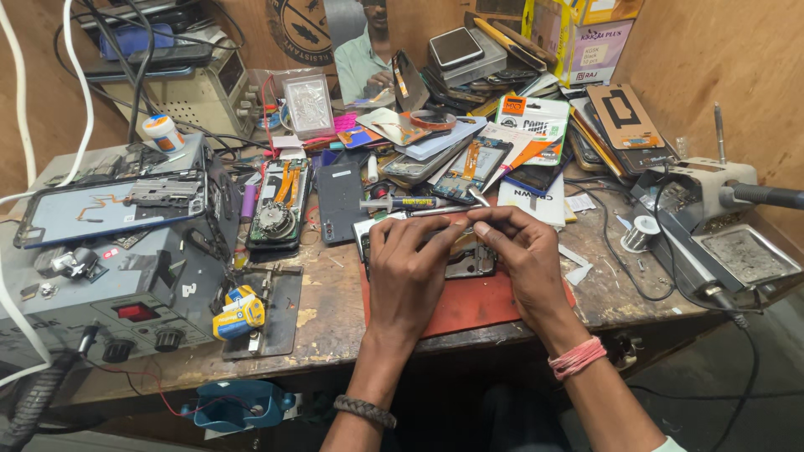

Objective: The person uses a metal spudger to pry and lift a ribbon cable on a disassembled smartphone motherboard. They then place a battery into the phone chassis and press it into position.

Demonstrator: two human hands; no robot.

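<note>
Cluttered plywood repair bench (335,310), and on it one red mat (469,305). Atop the mat's far edge lies one opened phone (469,261), long axis running left-right, directly beneath two hands. Left hand (409,268) presses down on it; right hand (517,251) pinches something small above it, equally close. One syringe (402,203) lies just beyond the mat.

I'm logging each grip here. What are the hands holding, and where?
Both hands, left hand and right hand, pinch an opened phone by its upper edge, over the red mat.
</note>
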